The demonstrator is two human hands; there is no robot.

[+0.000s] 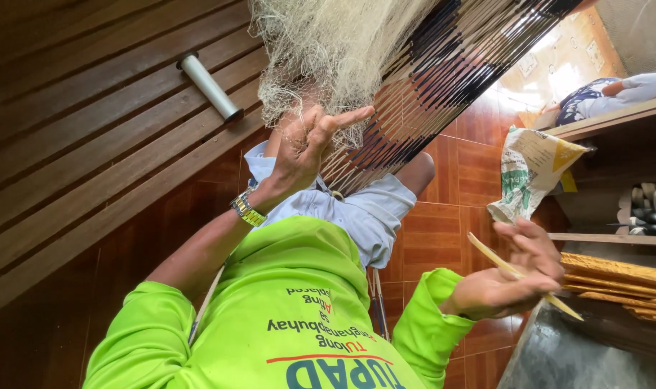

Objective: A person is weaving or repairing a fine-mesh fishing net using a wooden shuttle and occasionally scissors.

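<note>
Head view: the left hand point(303, 148), with a metal wristwatch point(246, 209) on its wrist, is raised in front of the chest. Its thumb and middle fingers are pinched into the lower edge of a pale fishing net point(328, 50), and its index finger sticks out straight. The net hangs bunched just beyond that hand, draped over a knee and a dark striped cloth point(443, 50).

The right hand point(512, 281) is well apart, off to the right and lower. It is closed around a flat yellowish netting needle point(490, 253), whose pointed tip sticks out below the fist. No line can be made out between the needle and the net.

The likeliest trouble is snagging. The mesh is fine and crumpled around the left fingers, so a loop could catch on the extended finger or the watch clasp and pull tight. The pinch is light, so a tug could free the edge. The needle's point passes close above a stack of bamboo strips point(616, 277) beside the right hand and could knock against them.
</note>
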